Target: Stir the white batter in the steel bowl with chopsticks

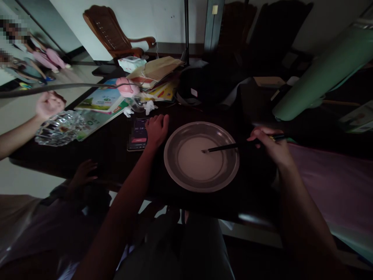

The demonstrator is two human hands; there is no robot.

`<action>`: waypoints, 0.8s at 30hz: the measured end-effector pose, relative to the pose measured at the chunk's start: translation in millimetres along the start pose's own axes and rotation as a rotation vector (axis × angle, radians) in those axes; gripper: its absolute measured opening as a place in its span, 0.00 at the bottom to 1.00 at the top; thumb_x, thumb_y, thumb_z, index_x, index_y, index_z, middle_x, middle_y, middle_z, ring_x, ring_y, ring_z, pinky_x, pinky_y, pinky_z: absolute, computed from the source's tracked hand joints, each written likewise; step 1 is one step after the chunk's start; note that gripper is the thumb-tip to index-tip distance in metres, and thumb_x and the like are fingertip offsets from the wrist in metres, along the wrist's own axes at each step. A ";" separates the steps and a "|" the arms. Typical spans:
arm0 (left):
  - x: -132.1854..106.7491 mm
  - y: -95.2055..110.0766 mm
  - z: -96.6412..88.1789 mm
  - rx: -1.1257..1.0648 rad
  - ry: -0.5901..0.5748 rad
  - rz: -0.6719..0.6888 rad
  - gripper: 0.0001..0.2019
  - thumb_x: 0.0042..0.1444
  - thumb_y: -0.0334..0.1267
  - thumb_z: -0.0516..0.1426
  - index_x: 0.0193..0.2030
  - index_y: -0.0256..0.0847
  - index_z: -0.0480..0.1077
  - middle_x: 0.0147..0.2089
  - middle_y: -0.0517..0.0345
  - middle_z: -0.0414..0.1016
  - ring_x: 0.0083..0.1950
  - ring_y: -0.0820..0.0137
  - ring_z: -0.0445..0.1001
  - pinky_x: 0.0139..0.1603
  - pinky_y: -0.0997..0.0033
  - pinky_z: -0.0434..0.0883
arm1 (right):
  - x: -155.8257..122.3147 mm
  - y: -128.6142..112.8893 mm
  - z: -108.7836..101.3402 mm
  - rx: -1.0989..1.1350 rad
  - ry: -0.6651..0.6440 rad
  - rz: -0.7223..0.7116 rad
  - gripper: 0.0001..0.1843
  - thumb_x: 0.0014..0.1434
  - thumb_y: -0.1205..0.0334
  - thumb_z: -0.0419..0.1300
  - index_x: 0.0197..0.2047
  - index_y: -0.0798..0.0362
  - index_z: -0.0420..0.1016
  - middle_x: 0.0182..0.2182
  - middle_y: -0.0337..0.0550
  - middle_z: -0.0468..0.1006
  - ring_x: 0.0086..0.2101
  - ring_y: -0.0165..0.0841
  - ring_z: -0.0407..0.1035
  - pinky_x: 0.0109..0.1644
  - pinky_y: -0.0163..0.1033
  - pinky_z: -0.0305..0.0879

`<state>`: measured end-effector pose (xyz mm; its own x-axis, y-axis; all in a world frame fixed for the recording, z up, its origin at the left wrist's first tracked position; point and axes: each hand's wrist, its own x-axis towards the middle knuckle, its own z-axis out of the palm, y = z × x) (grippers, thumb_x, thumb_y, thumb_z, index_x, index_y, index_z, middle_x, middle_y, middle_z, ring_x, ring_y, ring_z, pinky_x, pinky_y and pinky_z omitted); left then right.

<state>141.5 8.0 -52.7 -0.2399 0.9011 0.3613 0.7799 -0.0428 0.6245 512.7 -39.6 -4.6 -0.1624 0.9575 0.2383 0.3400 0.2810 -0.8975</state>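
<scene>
A wide round metal plate (201,186) with a raised rim lies on the dark table in front of me. In my right hand (271,144) is a slim dark paintbrush (224,147), pinched near its rear end. The brush slants left across the rim, and its tip is over the plate's pale middle; I cannot tell whether it touches. My left hand (157,130) lies on the tabletop left of the plate, fingers pointing away from me and holding nothing. Right beside it is a phone (138,134) with a lit screen showing digits.
Left are a glass bowl (62,128), another person's hand (51,105) and booklets (100,99). Crumpled tissues (149,107), a pink object (127,87) and paper packets (157,70) sit further back. A black bag (201,87) is behind the plate; a green cylinder (323,74) leans at right.
</scene>
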 end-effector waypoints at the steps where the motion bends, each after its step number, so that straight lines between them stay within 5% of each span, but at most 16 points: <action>1: -1.8 0.5 1.2 -0.091 -0.029 0.003 0.25 0.66 0.55 0.43 0.34 0.40 0.71 0.40 0.49 0.76 0.49 0.60 0.72 0.58 0.59 0.64 | -0.3 0.3 1.0 0.027 0.001 0.003 0.22 0.58 0.41 0.61 0.25 0.48 0.79 0.21 0.39 0.71 0.23 0.30 0.64 0.26 0.36 0.57; 5: -8.8 9.3 4.4 -0.376 -0.249 -0.044 0.27 0.66 0.56 0.40 0.35 0.40 0.71 0.36 0.54 0.75 0.42 0.66 0.72 0.46 0.69 0.69 | -0.6 -4.0 12.4 -0.016 -0.151 -0.053 0.20 0.59 0.43 0.61 0.27 0.49 0.81 0.23 0.39 0.72 0.25 0.31 0.65 0.28 0.37 0.60; 8: -10.6 15.9 3.3 -0.383 -0.380 -0.009 0.21 0.64 0.51 0.45 0.33 0.39 0.71 0.36 0.55 0.74 0.42 0.67 0.70 0.46 0.71 0.69 | 1.8 -3.3 11.4 -0.063 -0.117 -0.063 0.16 0.58 0.47 0.63 0.29 0.49 0.81 0.21 0.38 0.72 0.25 0.30 0.65 0.29 0.36 0.59; 12: -10.3 16.8 1.4 -0.401 -0.438 -0.002 0.17 0.61 0.48 0.48 0.30 0.40 0.69 0.33 0.56 0.71 0.39 0.67 0.69 0.42 0.71 0.69 | 3.4 4.5 -0.9 0.030 0.049 -0.003 0.18 0.59 0.47 0.62 0.25 0.49 0.79 0.20 0.37 0.70 0.22 0.29 0.63 0.26 0.36 0.57; 18: -10.3 13.7 2.1 -0.415 -0.457 -0.002 0.16 0.62 0.45 0.47 0.30 0.40 0.69 0.33 0.57 0.70 0.38 0.68 0.68 0.42 0.71 0.69 | 0.9 -3.0 15.7 -0.021 -0.208 -0.084 0.17 0.60 0.47 0.61 0.28 0.50 0.81 0.22 0.38 0.71 0.25 0.30 0.65 0.30 0.37 0.59; 24: -9.1 14.8 0.2 -0.371 -0.463 0.045 0.16 0.62 0.44 0.47 0.29 0.40 0.68 0.32 0.57 0.69 0.38 0.68 0.67 0.42 0.71 0.68 | 4.0 2.3 -0.4 0.017 0.069 -0.004 0.22 0.58 0.41 0.60 0.24 0.48 0.78 0.21 0.39 0.70 0.24 0.31 0.63 0.26 0.37 0.57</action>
<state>155.3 -0.7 -46.8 0.1304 0.9858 0.1055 0.5090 -0.1579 0.8461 513.2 -35.1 -5.6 -0.0993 0.9588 0.2661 0.3239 0.2840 -0.9025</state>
